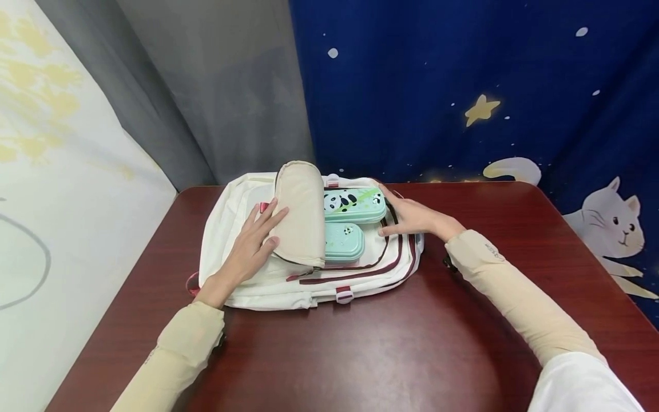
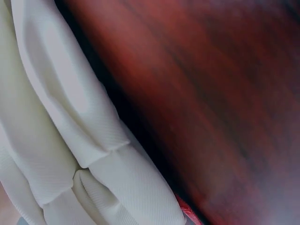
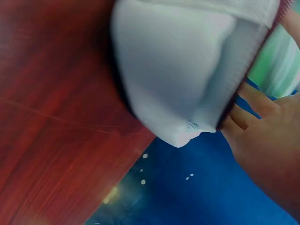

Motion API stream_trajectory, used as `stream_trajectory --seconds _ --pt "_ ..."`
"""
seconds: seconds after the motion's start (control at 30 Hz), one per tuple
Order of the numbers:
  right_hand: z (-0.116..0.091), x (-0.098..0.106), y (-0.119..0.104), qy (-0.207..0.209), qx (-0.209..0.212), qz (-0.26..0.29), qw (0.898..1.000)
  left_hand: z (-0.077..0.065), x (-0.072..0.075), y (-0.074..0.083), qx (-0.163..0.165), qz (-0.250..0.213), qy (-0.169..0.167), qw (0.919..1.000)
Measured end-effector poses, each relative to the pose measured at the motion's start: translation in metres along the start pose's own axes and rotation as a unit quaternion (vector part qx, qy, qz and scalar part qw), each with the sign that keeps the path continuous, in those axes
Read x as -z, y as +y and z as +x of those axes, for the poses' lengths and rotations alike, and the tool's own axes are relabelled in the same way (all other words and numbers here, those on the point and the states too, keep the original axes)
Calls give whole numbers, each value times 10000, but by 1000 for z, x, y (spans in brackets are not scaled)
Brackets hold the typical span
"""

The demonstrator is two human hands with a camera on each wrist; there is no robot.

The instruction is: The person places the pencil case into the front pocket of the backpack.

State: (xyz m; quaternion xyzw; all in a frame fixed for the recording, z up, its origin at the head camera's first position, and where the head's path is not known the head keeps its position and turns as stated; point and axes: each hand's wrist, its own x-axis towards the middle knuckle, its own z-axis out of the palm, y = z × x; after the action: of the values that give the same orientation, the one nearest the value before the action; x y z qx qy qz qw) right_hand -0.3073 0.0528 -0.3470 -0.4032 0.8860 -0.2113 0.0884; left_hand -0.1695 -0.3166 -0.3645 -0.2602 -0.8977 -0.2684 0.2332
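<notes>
A white backpack (image 1: 280,300) with dark red trim lies flat, its front pocket flap (image 1: 301,214) folded back to the left. Inside the pocket sit two mint-green cases: one with pandas (image 1: 355,206) at the back, and a smaller-looking one (image 1: 344,241) in front, partly covered by the flap. My left hand (image 1: 249,243) rests with spread fingers on the flap's left side. At the pocket's right edge, my right hand (image 1: 414,217) has thumb and fingers apart beside the panda case. In the right wrist view its fingertips (image 3: 232,123) are partly hidden behind the bag's edge.
The backpack lies on a dark red wooden table (image 1: 360,349), near its back edge. Behind hang a grey curtain (image 1: 221,86) and a blue curtain (image 1: 401,86) with stars. A white patterned surface (image 1: 62,200) borders the left side.
</notes>
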Motion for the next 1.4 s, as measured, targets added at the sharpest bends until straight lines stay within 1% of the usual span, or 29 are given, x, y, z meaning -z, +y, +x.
stream_trajectory --seconds 0.1,0.37,0.63,0.77,0.9,1.0,1.1,1.27,1.37,1.4 --pt "-8 -3 4 -10 6 -75 10000 1 -2 1 -25 3 -6 10000" --pt "-30 -3 5 -62 -80 37 9999 4 -9 8 -72 4 -103 9999" --pt "-54 -6 12 14 -305 34 9995 7 -18 21 -91 -50 -215 9997" --pt "-63 -9 16 65 -270 28 9996 8 -23 26 -129 -118 -222 9996" --pt "-67 -7 20 235 -356 45 9991 17 -25 27 -201 -137 -170 9996" --pt "-73 -9 28 305 -506 19 9983 23 -32 28 -273 -127 -158 9994" --pt "-76 -9 34 377 -542 -29 9978 29 -35 29 -294 -141 -147 9994" --pt "-84 -5 36 453 -565 -6 9974 33 -40 32 -93 -254 -98 9996" --pt "-89 -5 34 368 -579 -172 9975 31 -43 35 69 -333 -79 9994" --pt "-91 -6 33 351 -595 -227 9974 30 -44 36 78 -342 -81 9994"
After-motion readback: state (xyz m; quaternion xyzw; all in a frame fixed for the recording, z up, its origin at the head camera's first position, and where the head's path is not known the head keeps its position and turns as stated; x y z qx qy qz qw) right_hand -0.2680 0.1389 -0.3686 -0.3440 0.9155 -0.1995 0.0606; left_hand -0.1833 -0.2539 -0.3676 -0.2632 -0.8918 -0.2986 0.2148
